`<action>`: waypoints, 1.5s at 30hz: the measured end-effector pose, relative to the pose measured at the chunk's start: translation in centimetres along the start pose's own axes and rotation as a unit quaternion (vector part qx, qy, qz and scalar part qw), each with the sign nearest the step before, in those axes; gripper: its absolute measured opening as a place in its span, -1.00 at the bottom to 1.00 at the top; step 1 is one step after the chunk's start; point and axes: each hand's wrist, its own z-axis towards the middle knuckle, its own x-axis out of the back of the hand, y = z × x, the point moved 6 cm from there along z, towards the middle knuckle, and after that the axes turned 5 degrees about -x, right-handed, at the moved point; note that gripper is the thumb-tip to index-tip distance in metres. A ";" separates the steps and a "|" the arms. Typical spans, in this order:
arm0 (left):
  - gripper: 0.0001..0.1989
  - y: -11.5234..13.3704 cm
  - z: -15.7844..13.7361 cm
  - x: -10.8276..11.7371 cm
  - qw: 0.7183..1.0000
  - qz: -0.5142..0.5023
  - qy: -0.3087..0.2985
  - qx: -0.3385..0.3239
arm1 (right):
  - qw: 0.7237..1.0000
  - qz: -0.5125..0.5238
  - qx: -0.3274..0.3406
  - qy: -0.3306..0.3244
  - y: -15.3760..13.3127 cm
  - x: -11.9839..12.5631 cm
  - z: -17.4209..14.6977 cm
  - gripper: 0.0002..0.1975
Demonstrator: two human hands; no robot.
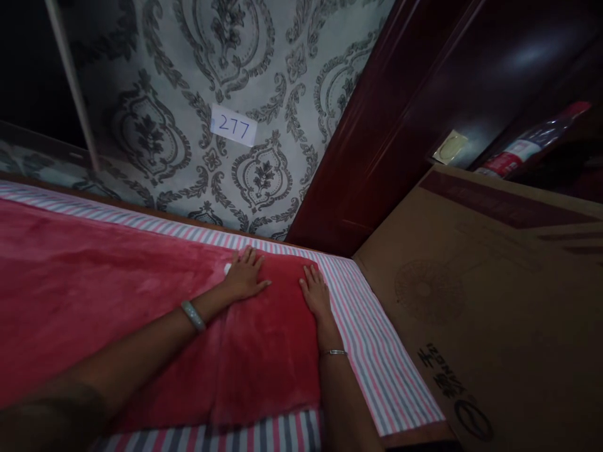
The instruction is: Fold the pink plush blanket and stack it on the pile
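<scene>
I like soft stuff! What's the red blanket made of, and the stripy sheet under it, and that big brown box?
The red blanket under both hands looks like plush fleece: fuzzy, with a soft sheen. The stripy sheet looks like thin woven cotton, flat and matte, though I can't be sure. The big brown box looks like plain cardboard, dull brown with printed marks.
</scene>
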 end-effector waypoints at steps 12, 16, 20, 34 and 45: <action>-0.11 -1.5 0.7 -1.0 0.995 0.019 -0.085 0.042 | 0.999 0.029 -0.006 -0.019 -0.2 0.9 -0.2 -0.42; -0.18 1.1 -1.9 1.4 0.995 0.030 -0.093 -0.011 | 0.997 0.050 -0.008 -0.055 -0.2 1.9 -0.1 -0.42; -0.25 5.8 -8.8 2.8 0.975 -0.019 -0.098 -0.197 | 0.995 0.068 -0.017 -0.069 0.7 3.5 -2.2 -0.47; -0.50 5.6 -18.0 -3.3 0.919 0.005 0.001 -0.394 | 0.999 0.007 -0.005 0.038 2.1 2.3 -13.2 -0.45; -0.50 4.8 -21.5 -1.9 0.938 0.005 0.009 -0.347 | 0.995 0.031 0.015 0.092 2.7 1.4 -13.1 -0.48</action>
